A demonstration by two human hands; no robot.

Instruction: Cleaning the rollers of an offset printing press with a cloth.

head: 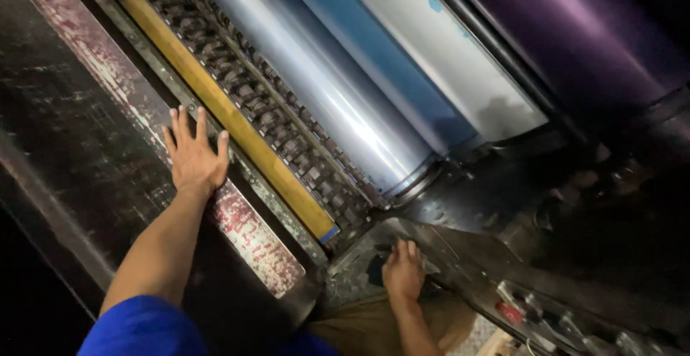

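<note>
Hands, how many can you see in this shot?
2: the left hand lies flat on the worn metal plate; the right hand rests on the dark machine frame below the rollers.

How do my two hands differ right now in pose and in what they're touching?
The left hand lies flat with fingers spread on the worn, dark metal plate, beside the yellow bar; the right hand sits lower, fingers together, on the dark machine frame near the end of the silver roller. The left is well lit, the right in shadow. Both are bare and hold nothing.

Left hand [192,156] flat, fingers spread (arm outstretched) — right hand [402,270] lower, fingers together, no grip.
</note>
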